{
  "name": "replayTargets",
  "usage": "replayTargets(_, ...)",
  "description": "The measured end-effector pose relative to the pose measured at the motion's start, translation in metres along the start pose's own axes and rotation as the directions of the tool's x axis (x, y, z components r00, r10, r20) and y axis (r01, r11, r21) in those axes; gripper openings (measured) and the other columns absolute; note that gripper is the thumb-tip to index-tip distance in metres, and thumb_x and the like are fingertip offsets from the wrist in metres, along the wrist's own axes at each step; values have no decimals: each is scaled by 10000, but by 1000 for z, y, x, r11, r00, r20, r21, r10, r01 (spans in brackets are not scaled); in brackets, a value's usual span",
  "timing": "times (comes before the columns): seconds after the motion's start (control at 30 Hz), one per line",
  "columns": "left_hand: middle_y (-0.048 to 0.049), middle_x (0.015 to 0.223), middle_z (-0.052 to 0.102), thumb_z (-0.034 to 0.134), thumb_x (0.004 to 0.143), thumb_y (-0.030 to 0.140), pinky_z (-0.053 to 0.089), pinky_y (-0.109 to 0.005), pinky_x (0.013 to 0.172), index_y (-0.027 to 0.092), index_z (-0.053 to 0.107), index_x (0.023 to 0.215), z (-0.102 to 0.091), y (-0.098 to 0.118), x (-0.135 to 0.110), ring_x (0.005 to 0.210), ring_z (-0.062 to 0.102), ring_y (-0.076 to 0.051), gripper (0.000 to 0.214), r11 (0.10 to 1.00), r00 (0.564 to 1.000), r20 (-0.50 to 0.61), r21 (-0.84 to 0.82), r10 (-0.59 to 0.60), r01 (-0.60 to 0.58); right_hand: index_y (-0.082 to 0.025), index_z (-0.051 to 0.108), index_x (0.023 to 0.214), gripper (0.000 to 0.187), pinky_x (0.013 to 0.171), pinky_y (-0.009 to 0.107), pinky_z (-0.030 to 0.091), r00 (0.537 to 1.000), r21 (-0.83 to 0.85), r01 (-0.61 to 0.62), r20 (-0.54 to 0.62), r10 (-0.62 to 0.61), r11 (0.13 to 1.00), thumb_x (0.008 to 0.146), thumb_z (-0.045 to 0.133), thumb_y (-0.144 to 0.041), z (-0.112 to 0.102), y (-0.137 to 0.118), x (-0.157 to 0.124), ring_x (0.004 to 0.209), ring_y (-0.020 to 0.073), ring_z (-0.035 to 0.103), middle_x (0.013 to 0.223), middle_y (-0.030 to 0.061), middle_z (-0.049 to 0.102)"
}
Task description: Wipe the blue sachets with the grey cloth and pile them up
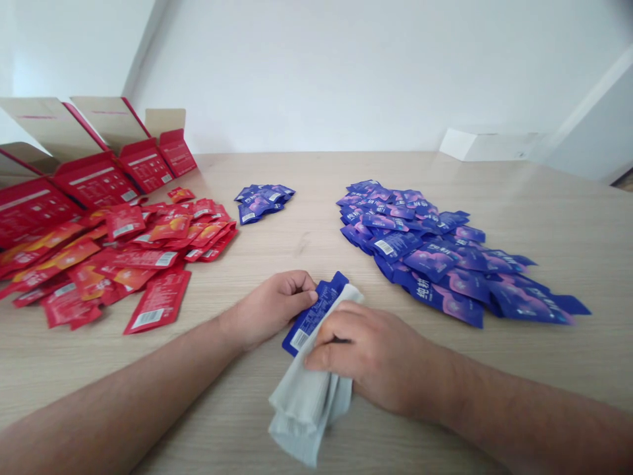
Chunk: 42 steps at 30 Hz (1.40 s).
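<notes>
— Holding what in each hand?

— My left hand (270,309) has its grip pinched on a blue packet (312,315), thumb and fingertips closed on its left edge. The packet lies slanted between my two hands, low over the desk (306,171), printed label up — whether it touches the wood I cannot tell. My right hand (383,359) has its grip curled shut over a grey cloth (306,406), pressing the cloth's upper end against the packet's right side. The rest of the cloth trails toward me onto the desk.

— And around them?

— Near my right hand, to the right, is a big heap (435,264) of blue packets. Farther back, in the middle, is a small heap (264,200) of the same blue ones, well apart from the big one. On the left lie spread red packets (113,257), and behind them open red boxes (93,175) with flaps up. A white box (487,144) sits far right, by the wall.
</notes>
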<state>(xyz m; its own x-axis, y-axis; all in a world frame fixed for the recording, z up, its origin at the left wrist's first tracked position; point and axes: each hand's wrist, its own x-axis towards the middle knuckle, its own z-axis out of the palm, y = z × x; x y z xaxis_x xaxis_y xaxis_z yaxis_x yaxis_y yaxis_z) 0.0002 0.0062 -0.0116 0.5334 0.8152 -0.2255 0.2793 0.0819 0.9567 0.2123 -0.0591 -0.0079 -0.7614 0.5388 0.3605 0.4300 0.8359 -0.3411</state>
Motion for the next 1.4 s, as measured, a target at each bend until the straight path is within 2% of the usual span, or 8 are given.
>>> replayTargets(0.17, 55, 612, 479, 613, 870, 391, 260, -203, 467, 165, 556, 838, 0, -2, 0, 514, 380, -76, 235, 1000, 1000, -3, -15, -12, 12, -213, 688, 1144, 239, 878, 363, 467, 984, -6, -140, -116, 139, 990, 931, 604, -142, -2, 6, 0, 980, 212, 572, 1054, 64, 661)
replayTargets(0.37, 49, 636, 504, 627, 862, 380, 293, -198, 493, 162, 562, 834, 1, 1, -1, 535, 401, -75, 229, 1000, 1000, 2, -7, 1, -1, -230, 704, 1111, 191, 848, 337, 484, 1000, -13, 10, -14, -10, 1000, 956, 595, -208, -1, 2, 0, 954, 197, 582, 1010, 54, 665)
replayTargets(0.53, 60, 608, 478, 621, 866, 388, 276, -199, 473, 166, 558, 825, 1, 1, -1, 514, 383, -75, 234, 1000, 1000, 4, -9, -2, 2, -217, 695, 1136, 251, 883, 364, 471, 979, -22, -144, -146, 139, 989, 911, 624, -131, -3, 9, 0, 975, 210, 584, 1052, 66, 663)
replayTargets(0.73, 54, 634, 495, 626, 864, 377, 282, -198, 490, 164, 556, 833, 1, 1, -1, 531, 394, -73, 226, 1000, 1000, -1, -3, -8, 8, -218, 699, 1118, 194, 848, 334, 476, 1000, -7, -17, -19, 16, 1000, 948, 607, -200, -1, 1, 0, 957, 202, 581, 1020, 56, 665)
replayTargets(0.9, 59, 610, 478, 619, 867, 389, 274, -200, 474, 167, 556, 827, 2, 1, -1, 513, 389, -76, 234, 1000, 1000, 3, -6, -1, 1, -211, 689, 1144, 249, 900, 366, 463, 980, -13, -152, -131, 149, 988, 917, 619, -134, -4, 7, -1, 990, 210, 580, 1062, 63, 664)
replayTargets(1.07, 53, 633, 490, 621, 869, 384, 283, -200, 487, 163, 561, 840, 1, 1, -1, 527, 394, -74, 232, 1000, 1000, 10, 12, -3, 2, -224, 699, 1113, 199, 838, 339, 482, 998, -5, -55, -31, 54, 998, 932, 623, -193, -1, 5, 0, 954, 202, 576, 1018, 51, 660)
replayTargets(1.27, 50, 635, 501, 616, 871, 380, 299, -198, 495, 164, 560, 825, 1, 0, -2, 540, 418, -80, 228, 1000, 1000, -1, 20, 17, -17, -218, 688, 1142, 260, 908, 377, 464, 974, -16, -182, -143, 178, 983, 909, 623, -123, -3, 9, -1, 990, 214, 576, 1067, 62, 660)
replayTargets(1.4, 50, 645, 503, 617, 871, 377, 306, -197, 499, 160, 569, 839, 1, 0, -3, 542, 413, -77, 225, 999, 1000, 7, 43, 8, -9, -214, 692, 1122, 217, 857, 353, 475, 993, -1, -91, -75, 91, 996, 923, 623, -162, -1, 6, -1, 970, 211, 569, 1037, 56, 660)
